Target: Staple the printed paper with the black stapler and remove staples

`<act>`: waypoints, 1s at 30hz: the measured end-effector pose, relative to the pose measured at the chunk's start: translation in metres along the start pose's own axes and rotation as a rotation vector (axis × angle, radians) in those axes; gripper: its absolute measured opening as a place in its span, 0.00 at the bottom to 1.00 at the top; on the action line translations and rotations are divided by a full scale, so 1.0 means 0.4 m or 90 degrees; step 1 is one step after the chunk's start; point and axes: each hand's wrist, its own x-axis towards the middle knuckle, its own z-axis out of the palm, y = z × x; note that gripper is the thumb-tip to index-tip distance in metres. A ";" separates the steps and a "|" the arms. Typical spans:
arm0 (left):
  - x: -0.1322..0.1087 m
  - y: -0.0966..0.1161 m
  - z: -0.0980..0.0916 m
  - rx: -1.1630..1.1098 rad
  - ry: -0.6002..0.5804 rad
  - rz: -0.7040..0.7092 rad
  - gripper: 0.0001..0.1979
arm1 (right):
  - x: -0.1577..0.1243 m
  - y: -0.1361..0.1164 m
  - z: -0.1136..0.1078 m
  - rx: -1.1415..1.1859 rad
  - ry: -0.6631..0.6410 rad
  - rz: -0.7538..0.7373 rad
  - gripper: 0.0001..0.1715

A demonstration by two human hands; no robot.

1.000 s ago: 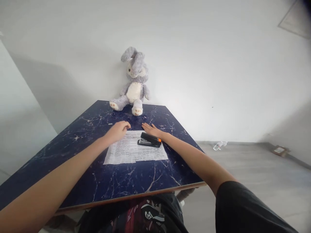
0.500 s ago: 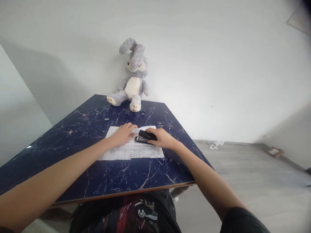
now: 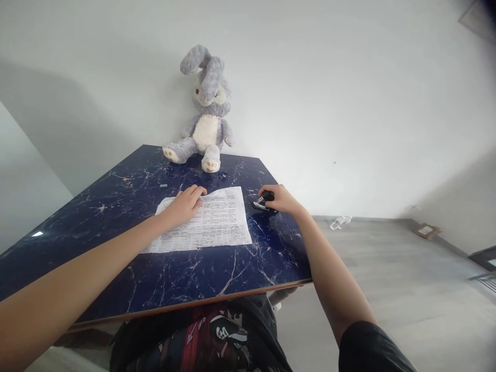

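Printed paper sheets [image 3: 220, 222] lie on the dark blue marbled table [image 3: 186, 279], slightly overlapping and wrinkled along the far edge. My left hand [image 3: 187, 203] rests on the upper left of the paper, fingers stretched out and pointing away. To the right of the paper, my right hand [image 3: 284, 199] is wrapped round a black stapler [image 3: 260, 204] at the table's right side. The stapler's front end points left, towards the paper; its rear is hidden by my fingers.
A grey plush rabbit [image 3: 207, 129] sits at the table's far edge against the white wall. A small grey strip [image 3: 163, 185], perhaps staples, lies left of the paper's far edge. On the floor to the right are a white item [image 3: 341, 222] and a brown package [image 3: 427, 230].
My right hand has carried the stapler off the paper to the right. My left hand stays on the paper, its position shifted slightly left in view.
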 end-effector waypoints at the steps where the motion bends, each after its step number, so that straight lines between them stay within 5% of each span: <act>1: 0.001 0.000 0.001 -0.007 0.002 -0.002 0.13 | 0.003 -0.008 0.008 -0.009 -0.002 -0.013 0.19; 6: 0.004 0.005 0.000 -0.038 0.018 -0.015 0.12 | 0.015 -0.033 0.043 -0.009 -0.083 -0.088 0.22; 15: 0.008 0.023 -0.020 -0.023 -0.021 -0.015 0.15 | 0.016 -0.057 0.048 0.081 -0.078 -0.109 0.19; 22: 0.009 0.151 0.018 -0.073 -0.104 0.154 0.21 | 0.030 -0.052 0.090 -0.009 -0.092 0.005 0.34; 26: 0.016 0.220 0.076 -0.084 -0.189 0.146 0.28 | 0.037 -0.056 0.120 -0.064 -0.031 0.078 0.35; 30: 0.017 0.235 0.105 -0.097 -0.222 0.140 0.30 | 0.044 -0.065 0.137 -0.109 0.006 0.127 0.35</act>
